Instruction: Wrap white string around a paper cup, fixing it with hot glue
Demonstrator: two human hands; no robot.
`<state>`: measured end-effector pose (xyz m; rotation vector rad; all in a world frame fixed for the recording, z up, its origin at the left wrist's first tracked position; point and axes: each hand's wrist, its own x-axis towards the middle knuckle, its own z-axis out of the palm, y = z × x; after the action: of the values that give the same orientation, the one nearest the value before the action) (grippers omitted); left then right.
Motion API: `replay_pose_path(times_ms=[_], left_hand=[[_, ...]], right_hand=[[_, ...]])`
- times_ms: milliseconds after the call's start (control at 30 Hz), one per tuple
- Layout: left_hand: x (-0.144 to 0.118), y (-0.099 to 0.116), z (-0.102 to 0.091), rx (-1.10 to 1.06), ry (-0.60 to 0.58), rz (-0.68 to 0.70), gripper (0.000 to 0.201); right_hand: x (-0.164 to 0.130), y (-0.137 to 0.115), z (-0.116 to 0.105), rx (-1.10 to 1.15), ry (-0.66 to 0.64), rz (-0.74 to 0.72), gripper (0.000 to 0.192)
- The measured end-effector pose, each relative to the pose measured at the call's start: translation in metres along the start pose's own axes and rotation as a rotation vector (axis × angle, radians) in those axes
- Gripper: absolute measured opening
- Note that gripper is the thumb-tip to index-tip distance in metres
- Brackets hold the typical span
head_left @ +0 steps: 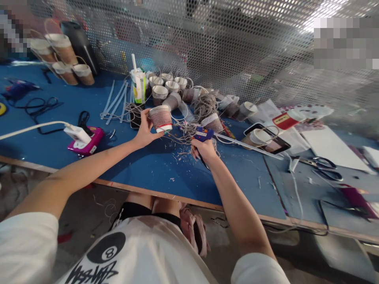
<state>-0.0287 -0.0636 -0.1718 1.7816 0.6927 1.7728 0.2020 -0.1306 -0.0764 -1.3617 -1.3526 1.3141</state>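
Note:
My left hand (147, 130) grips a paper cup (160, 117) tilted on its side above the table. Brown twine wraps most of the cup's wall, and a red and white band shows at its lower end. In my right hand (204, 149) is a blue glue gun (203, 134), held close to the cup but apart from it. A long clear glue stick (248, 146) juts from the gun's back toward the right. Loose twine (186, 134) lies between my hands, and a bigger tangle of twine (206, 105) sits behind them.
Several twine-wrapped cups (160, 94) crowd the back by the perforated metal screen (166, 39). A drink carton (138, 85) and loose glue sticks (117, 102) stand left of them. Scissors (322, 163) and a phone (276, 144) lie right. A pink power strip (87, 142) lies left.

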Motion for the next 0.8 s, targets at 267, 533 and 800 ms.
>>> replay_pose_path(times_ms=[267, 533, 800], left_hand=[[0.001, 0.0, 0.001, 0.015, -0.014, -0.018, 0.093], [0.001, 0.003, 0.004, 0.043, -0.022, -0.026, 0.091], [0.002, 0.006, 0.008, -0.022, -0.007, -0.022, 0.092]], right_hand=[[0.003, -0.006, -0.012, -0.103, 0.035, -0.004, 0.02], [-0.048, -0.02, -0.05, -1.15, 0.567, 0.108, 0.043], [-0.057, -0.02, -0.039, -1.241, 0.558, 0.287, 0.071]])
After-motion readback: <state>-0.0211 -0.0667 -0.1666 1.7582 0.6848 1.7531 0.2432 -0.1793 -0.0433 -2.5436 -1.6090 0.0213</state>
